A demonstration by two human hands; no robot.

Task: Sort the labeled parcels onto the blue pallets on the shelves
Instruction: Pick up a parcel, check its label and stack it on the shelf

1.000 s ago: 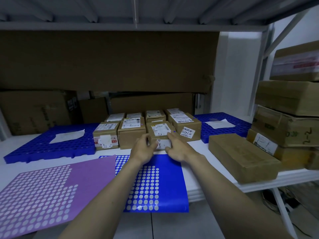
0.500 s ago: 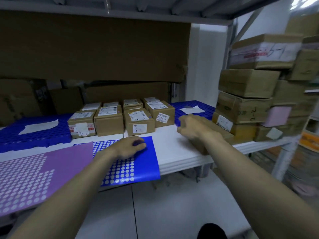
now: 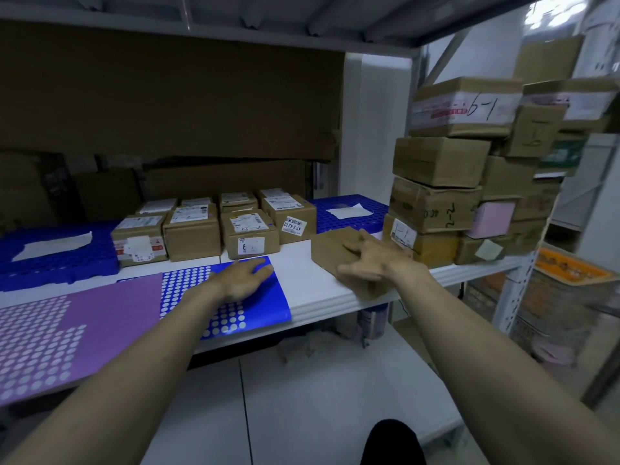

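Several small labeled parcels stand in rows at the middle of the white shelf, between two blue pallets: one at the left and one at the back right, each with a white paper on it. My left hand rests flat, fingers straight, on a blue dotted sheet just in front of the parcels. My right hand lies with spread fingers on top of a flat brown parcel near the shelf's front edge.
A purple dotted sheet overhangs the shelf edge at the left. A tall stack of larger cartons marked 6-1, 2-2 and 1-1 fills the right end. Brown cardboard lines the back. An orange crate sits beyond the shelf post.
Both hands let go of the small front parcel. My left hand dropped onto the blue sheet and my right hand moved right onto the flat brown parcel. The view swung right.
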